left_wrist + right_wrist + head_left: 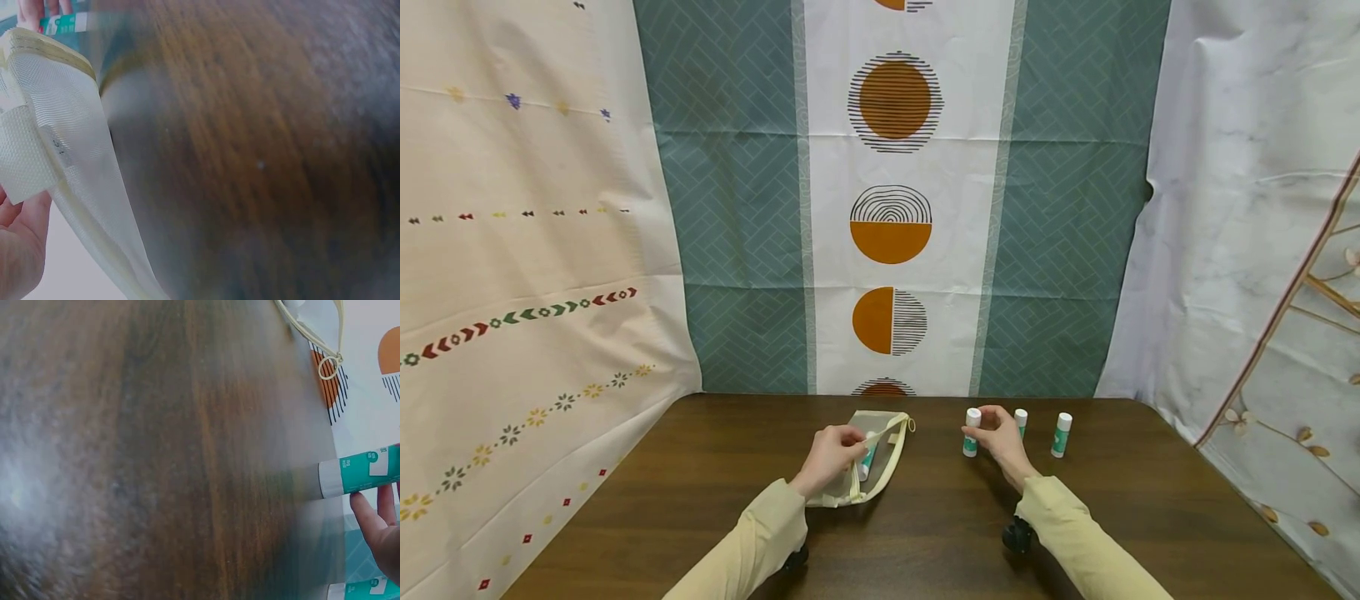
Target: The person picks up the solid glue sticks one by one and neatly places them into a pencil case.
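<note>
A cream mesh zip pouch (891, 454) lies on the table with its mouth spread. My left hand (832, 458) pinches its upper edge; in the left wrist view the mesh (75, 119) and a pale fabric tab (25, 153) show beside the thumb. Inside the pouch is one green and white glue stick (867, 463). To the right, my right hand (998, 437) holds an upright glue stick (970, 447) between thumb and fingers. The right wrist view shows that glue stick's green label (369, 470). Whether its base touches the table is unclear.
Two more glue sticks stand to the right: one (1021, 416) partly behind my right hand, the other (1062, 436) farther right. The brown wooden table (925, 542) ends at a patterned curtain (895, 333). A ring zip pull (912, 425) hangs at the pouch's far corner.
</note>
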The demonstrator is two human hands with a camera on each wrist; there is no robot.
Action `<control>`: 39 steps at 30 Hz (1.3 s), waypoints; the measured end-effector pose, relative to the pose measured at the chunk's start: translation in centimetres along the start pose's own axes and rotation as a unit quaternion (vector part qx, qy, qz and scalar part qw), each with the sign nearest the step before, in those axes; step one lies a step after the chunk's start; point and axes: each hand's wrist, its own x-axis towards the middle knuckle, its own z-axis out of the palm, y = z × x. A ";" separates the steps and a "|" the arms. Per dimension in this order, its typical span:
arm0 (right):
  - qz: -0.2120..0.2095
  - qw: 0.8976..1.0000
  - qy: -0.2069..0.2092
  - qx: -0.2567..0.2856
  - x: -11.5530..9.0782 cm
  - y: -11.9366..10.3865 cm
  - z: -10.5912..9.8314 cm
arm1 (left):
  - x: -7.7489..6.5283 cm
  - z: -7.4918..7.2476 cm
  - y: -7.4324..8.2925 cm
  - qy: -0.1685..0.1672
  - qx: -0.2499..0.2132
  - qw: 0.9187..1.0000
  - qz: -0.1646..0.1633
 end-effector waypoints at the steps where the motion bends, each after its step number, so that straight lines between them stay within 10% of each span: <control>1: 0.004 1.000 0.003 0.000 0.0 0.0 0.0 | 0.0 0.0 0.0 0.000 0.000 1.000 -0.001; 39: 0.062 0.994 0.018 0.082 -0.3 -1.8 1.7 | 0.0 0.1 -0.3 0.003 0.002 1.000 0.000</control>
